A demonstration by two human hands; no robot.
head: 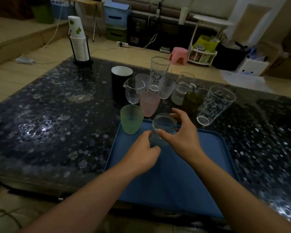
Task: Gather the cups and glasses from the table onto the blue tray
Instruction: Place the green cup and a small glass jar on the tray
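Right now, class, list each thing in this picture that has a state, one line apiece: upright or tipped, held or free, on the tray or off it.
Clear jar: upright, held over the tray's far end.
Left hand: grips the jar's base.
Right hand: grips the jar near its rim.
Green cup: upright, free, at the tray's far left corner.
Blue tray: flat on the table.
Pink cup: upright, off the tray.
Tall printed glass: upright, off the tray.
Black mug: upright, off the tray.

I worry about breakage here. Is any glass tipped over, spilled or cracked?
Nothing stands out. The tall glasses, such as the printed glass, only seem to lean because of the wide lens. Both hands hold the clear jar upright over the blue tray. No spill shows; cracks cannot be judged in this dim light.
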